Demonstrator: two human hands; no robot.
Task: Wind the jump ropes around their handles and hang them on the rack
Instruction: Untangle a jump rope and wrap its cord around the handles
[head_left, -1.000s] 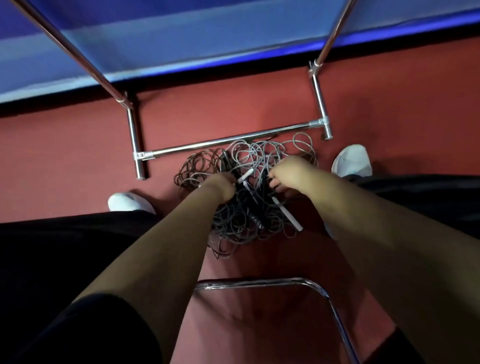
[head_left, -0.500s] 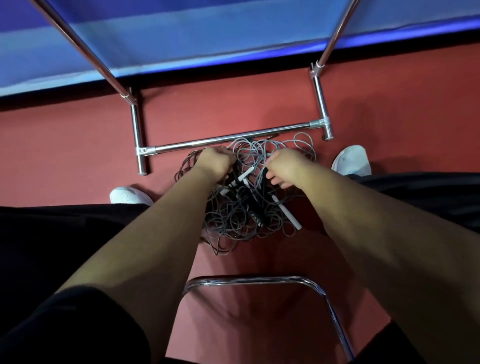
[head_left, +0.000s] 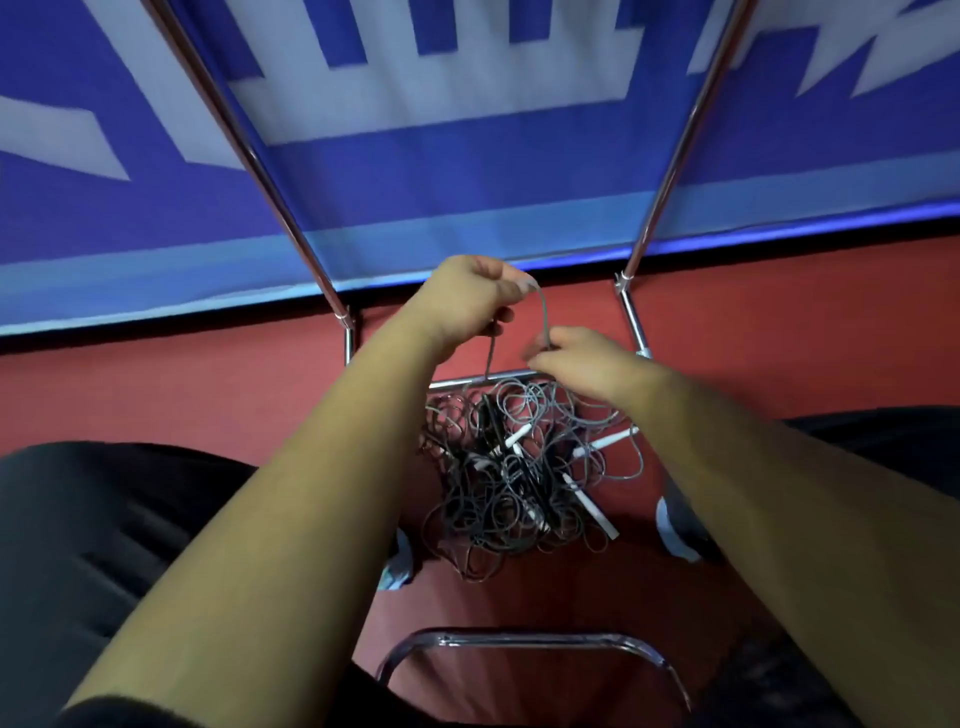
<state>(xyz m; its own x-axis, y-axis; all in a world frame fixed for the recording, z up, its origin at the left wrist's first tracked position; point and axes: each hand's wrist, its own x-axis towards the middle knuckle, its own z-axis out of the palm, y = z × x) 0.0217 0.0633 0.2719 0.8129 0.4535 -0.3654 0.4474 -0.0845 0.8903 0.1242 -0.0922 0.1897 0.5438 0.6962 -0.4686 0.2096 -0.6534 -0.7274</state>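
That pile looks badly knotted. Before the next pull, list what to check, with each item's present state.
1. Left hand grips the grey cord: ok.
2. Right hand pinches the same cord: ok.
3. Cord free of the tangle: not ok, a strand runs down into it.
4. This cord's handle located: cannot tell; white handles lie in the pile.
5. Hanging rail of the rack in sight: not ok, only uprights and the low bar show.
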